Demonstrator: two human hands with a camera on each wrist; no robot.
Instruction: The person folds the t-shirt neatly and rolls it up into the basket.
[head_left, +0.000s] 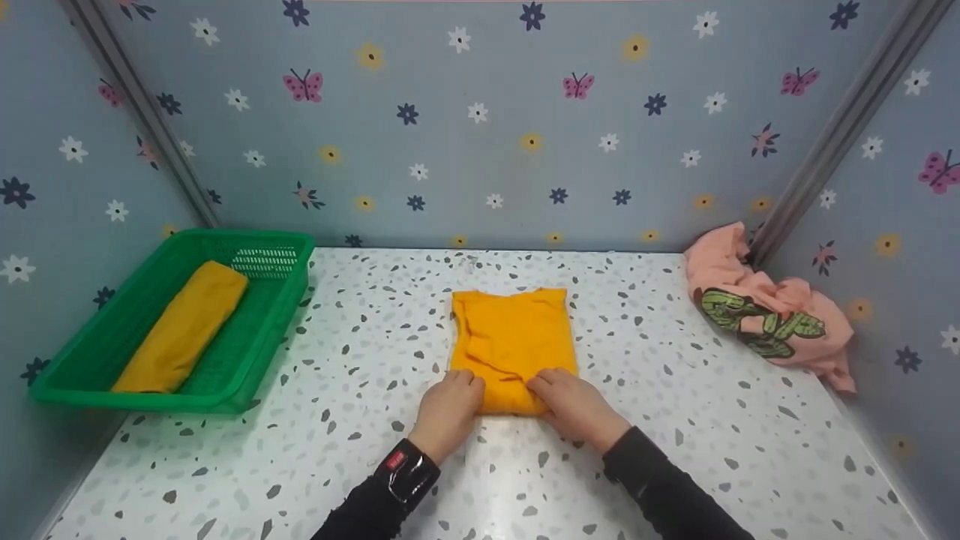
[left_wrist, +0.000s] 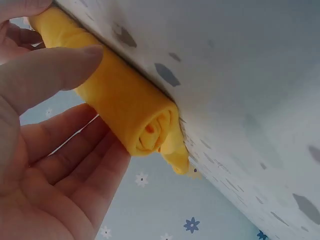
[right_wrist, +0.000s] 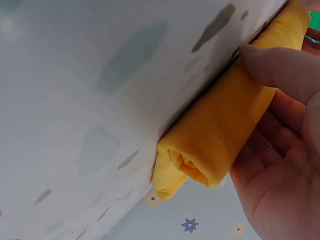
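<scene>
A folded yellow shirt point(head_left: 517, 330) lies on the speckled table, its near end rolled up and its far part flat with a loose flap across it. My left hand point(head_left: 451, 409) grips the left end of the roll; in the left wrist view the thumb lies along the yellow roll point(left_wrist: 120, 95) with the fingers on its other side. At the right end, my right hand point(head_left: 577, 409) holds the same roll. The right wrist view shows that thumb pressing on the roll point(right_wrist: 215, 130), with spiral layers visible at its end.
On the left stands a green basket point(head_left: 274, 337) with a rolled yellow cloth point(head_left: 184, 326) inside. A crumpled pink garment point(head_left: 772, 315) with a green print lies at the back right, against the side wall. A flower-patterned wall point(head_left: 480, 150) closes off the back.
</scene>
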